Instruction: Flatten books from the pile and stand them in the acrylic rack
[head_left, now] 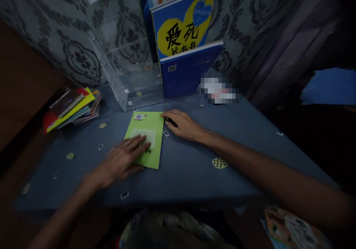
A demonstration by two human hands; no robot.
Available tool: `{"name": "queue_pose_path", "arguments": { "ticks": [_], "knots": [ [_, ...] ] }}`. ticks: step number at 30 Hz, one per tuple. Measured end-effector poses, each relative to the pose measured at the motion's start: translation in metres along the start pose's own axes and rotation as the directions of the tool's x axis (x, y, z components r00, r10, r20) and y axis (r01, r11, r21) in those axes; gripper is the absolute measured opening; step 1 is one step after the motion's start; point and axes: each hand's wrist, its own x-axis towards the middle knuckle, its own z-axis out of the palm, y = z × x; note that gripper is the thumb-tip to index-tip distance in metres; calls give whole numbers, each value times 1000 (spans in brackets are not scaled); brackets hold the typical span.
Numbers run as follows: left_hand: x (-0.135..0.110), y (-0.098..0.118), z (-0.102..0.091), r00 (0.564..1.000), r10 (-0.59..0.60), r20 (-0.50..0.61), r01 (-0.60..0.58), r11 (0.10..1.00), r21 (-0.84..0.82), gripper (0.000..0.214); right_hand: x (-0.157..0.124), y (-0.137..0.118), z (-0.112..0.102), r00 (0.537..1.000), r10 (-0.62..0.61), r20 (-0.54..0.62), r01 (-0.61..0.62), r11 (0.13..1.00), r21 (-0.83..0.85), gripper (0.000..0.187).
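Forearms (250, 163) are being extended over blue cloth (191, 178); beneath the spread left hand (121, 160), a green book (157, 142), probably light, bendable, is being steadied; its corner (158, 113), likely handhold, is being touched by the curled right hand (182, 124), pinch unclear.

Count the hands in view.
2: the left hand, its fingers over the lower part of the green book; the right hand, at the book's upper right corner.

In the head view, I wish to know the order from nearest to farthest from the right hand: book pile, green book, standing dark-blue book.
1. Green book: left, at the right hand.
2. Dark-blue book: upright, beyond the hand.
3. Book pile: far left.
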Motion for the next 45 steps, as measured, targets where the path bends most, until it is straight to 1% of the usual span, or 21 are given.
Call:
{"name": "queue_pose_path", "arguments": {
  "ticks": [3, 6, 10, 13, 15, 17, 19, 21, 25, 28, 31, 34, 36, 38, 40, 42, 44, 45],
  "knots": [
    [14, 16, 10, 999, -9, -52, 14, 996, 83, 52, 1, 2, 1, 999, -24, 34, 24, 1000, 16, 33],
    [23, 24, 14, 992, 35, -117, -22, 993, 115, 43, 1, -1, -1, 998, -16, 58, 15, 1000, 7, 30],
    [22, 27, 17, 970, 100, -222, -74, 990, 121, 37, 0, -9, -4, 998, -21, 55, 21, 1000, 2, 27],
    [19, 28, 21, 956, 100, -275, -71, 991, 116, 35, -5, -21, -4, 999, -37, 36, 35, 998, 58, 26],
    [18, 28, 23, 960, 80, -269, -56, 994, 97, 35, -11, -31, -5, 999, -16, 35, 11, 992, 122, 25],
    [18, 29, 24, 968, 63, -243, -43, 995, 88, 35, -17, -41, -5, 999, 33, 41, -40, 979, 201, 24],
    [18, 29, 22, 974, 58, -218, -37, 994, 101, 36, -24, -49, -6, 995, 84, 48, -94, 954, 283, 23],
    [18, 30, 19, 978, 65, -200, -41, 992, 118, 37, -31, -54, -7, 993, 110, 49, -120, 931, 344, 22],
    [18, 30, 14, 983, 61, -174, -42, 993, 107, 39, -40, -59, -9, 991, 123, 47, -131, 915, 381, 22],
    [18, 31, 17, 983, 48, -180, -33, 996, 81, 38, -44, -63, -11, 992, 115, 52, -127, 917, 379, 22],
    [19, 34, 26, 968, 33, -248, -15, 997, 73, 34, -48, -68, -12, 996, 66, 55, -81, 937, 339, 25],
    [17, 37, 36, 949, 24, -315, 6, 996, 94, 34, -54, -70, -11, 996, -71, 53, 57, 971, 233, 28],
    [15, 39, 42, 942, 40, -333, 9, 990, 143, 36, -58, -71, -10, 983, -176, 59, 166, 976, 141, 28],
    [10, 39, 47, 937, 53, -346, 16, 981, 193, 37, -61, -72, -9, 966, -248, 70, 243, 968, 63, 26],
    [3, 38, 51, 919, 59, -389, 28, 976, 214, 36, -63, -74, -9, 959, -274, 76, 274, 962, 15, 25],
    [-5, 35, 52, 892, 52, -448, 45, 978, 203, 32, -63, -75, -10, 957, -279, 72, 280, 960, 1, 27],
    [-14, 31, 52, 865, 14, -501, 83, 982, 172, 28, -62, -77, -11, 958, -281, 66, 280, 960, 12, 27],
    [-17, 28, 52, 857, -23, -515, 115, 982, 148, 28, -60, -78, -11, 957, -281, 64, 280, 960, 21, 27]
  ]
}}
